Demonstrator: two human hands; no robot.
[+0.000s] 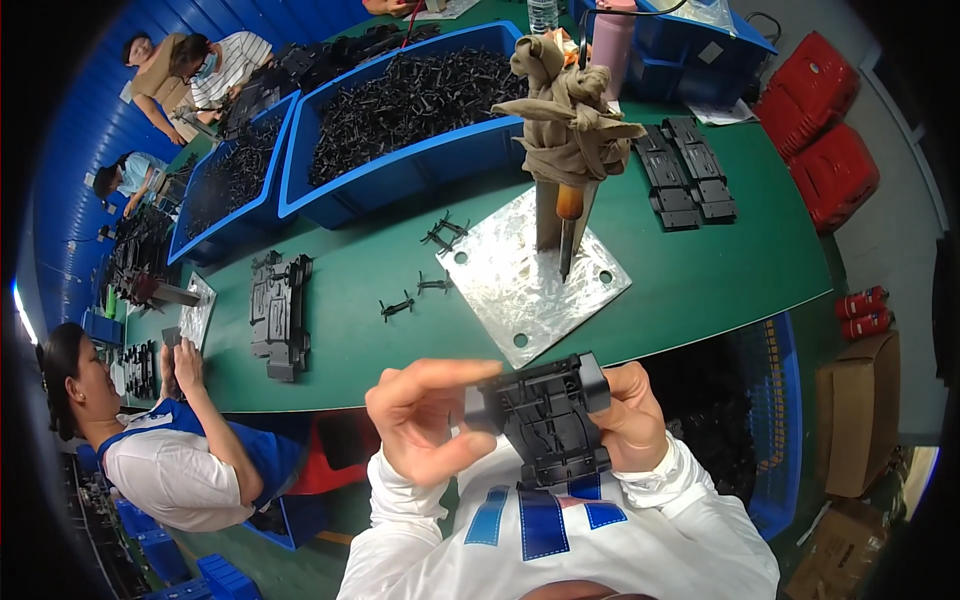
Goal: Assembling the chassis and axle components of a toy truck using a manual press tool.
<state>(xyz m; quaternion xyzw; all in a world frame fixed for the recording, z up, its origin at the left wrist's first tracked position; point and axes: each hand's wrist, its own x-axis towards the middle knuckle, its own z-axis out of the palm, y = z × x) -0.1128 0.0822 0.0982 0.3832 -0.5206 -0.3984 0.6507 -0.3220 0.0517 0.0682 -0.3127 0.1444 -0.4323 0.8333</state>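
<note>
In front of my chest I hold a black plastic chassis-like part (548, 415) with raised ribs and blocky ends. My left hand (422, 415) is closed on its left end, thumb below and index finger along the top. My right hand (632, 418) grips the right edge, its fingers partly hidden behind the part. Just beyond lies a silvery metal plate (505, 290) with corner holes. On it stands a post wrapped in knotted tan cloth (572, 125), and a wooden-handled pointed tool (568, 215) points downward beside it.
Small black brackets (397, 305) lie left of the plate. Black chassis parts (280, 315) sit farther left, others (686, 172) at the far right. Blue bins (400, 165) full of small black pieces line the back. A co-worker (175, 440) sits at my left. A blue crate (785, 420) stands below the table's right edge.
</note>
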